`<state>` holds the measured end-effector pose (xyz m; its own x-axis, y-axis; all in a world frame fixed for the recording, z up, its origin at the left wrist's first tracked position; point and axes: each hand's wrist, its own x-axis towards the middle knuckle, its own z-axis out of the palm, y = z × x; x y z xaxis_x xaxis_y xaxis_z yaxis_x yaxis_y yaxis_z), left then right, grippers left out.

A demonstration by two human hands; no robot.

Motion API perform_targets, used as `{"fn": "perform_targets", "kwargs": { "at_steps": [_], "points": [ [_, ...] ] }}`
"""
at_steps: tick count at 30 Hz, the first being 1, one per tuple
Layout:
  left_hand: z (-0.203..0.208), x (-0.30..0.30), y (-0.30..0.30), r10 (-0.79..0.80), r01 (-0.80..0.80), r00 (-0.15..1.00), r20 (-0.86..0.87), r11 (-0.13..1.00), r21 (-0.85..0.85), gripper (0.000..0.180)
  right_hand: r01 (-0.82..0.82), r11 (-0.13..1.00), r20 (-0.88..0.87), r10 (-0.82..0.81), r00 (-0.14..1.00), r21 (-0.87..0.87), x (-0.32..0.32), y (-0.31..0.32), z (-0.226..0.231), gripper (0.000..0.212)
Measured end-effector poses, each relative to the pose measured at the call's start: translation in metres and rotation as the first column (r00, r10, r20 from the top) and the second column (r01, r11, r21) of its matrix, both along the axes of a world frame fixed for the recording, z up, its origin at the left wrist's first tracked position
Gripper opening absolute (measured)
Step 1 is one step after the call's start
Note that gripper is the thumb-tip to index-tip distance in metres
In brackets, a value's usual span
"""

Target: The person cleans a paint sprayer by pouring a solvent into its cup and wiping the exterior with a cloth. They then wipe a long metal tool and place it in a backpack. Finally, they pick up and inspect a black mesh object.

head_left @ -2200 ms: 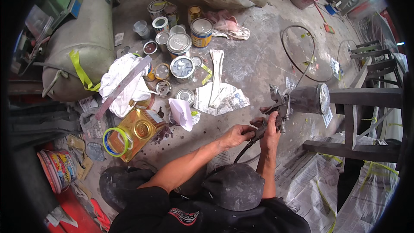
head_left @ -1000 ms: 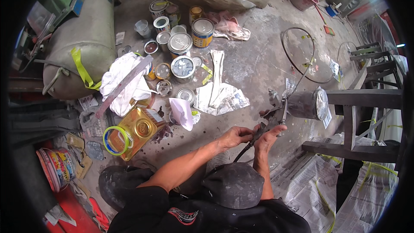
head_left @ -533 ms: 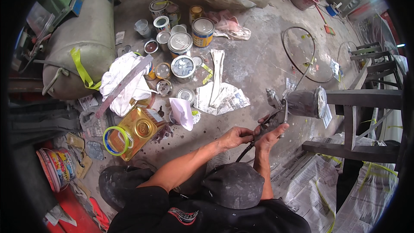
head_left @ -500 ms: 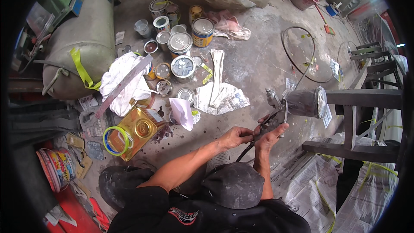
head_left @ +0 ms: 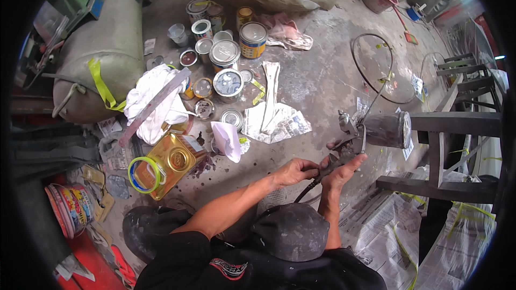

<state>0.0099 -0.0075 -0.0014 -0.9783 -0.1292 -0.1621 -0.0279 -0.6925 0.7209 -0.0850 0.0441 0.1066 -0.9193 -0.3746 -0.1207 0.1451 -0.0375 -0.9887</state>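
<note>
A metal spray gun (head_left: 350,145) with a grey cup (head_left: 382,130) on it lies sideways in front of me. My right hand (head_left: 342,171) supports it from below, palm up, with the fingers wrapped round the handle. At the handle's lower end, my left hand (head_left: 296,172) is pinching where the dark hose (head_left: 306,190) meets the gun. Just what the left fingertips grip is partly hidden. The cup points right, towards a dark wooden frame (head_left: 457,123). A folded newspaper sheet (head_left: 285,123) lies on the floor beyond my left hand.
Several paint cans (head_left: 226,53) stand at the upper middle. A gold rectangular tin (head_left: 169,167) carries a green tape roll (head_left: 144,176) at left, near a white cloth (head_left: 156,99). A tank (head_left: 99,37) fills the upper left. Newspaper (head_left: 384,231) covers the lower right.
The spray gun and my right hand have shifted slightly to the right. The cup has turned a little with them. My left hand stays at the hose end, moved barely rightward.
</note>
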Motion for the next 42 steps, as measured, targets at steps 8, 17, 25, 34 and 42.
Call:
{"fn": "perform_targets", "kwargs": {
  "at_steps": [8,17,25,34,42],
  "points": [
    [0.024,-0.003,-0.006,-0.005,0.006,1.000,0.013,0.996,-0.093,0.030,0.056,0.997,0.125,-0.049,0.991,-0.051,-0.005,0.002,0.020,0.086],
    [0.107,-0.034,-0.011,0.126,-0.140,0.986,-0.108,0.980,-0.138,0.028,-0.026,0.988,-0.041,0.020,0.999,-0.151,-0.021,-0.018,0.117,0.086],
    [0.184,-0.039,-0.015,0.253,-0.300,0.930,-0.268,0.941,-0.154,0.026,-0.031,0.998,-0.378,0.010,0.926,-0.048,-0.018,-0.028,0.188,0.066],
    [0.200,-0.025,-0.013,0.300,-0.251,0.858,-0.416,0.953,0.169,0.029,-0.004,0.997,-0.512,-0.035,0.858,-0.074,0.014,-0.035,0.203,0.064],
    [0.215,-0.019,-0.031,0.400,-0.365,0.827,-0.395,0.916,0.164,0.028,-0.053,0.998,-0.427,0.029,0.904,-0.044,0.018,-0.064,0.232,0.063]
  ]
}}
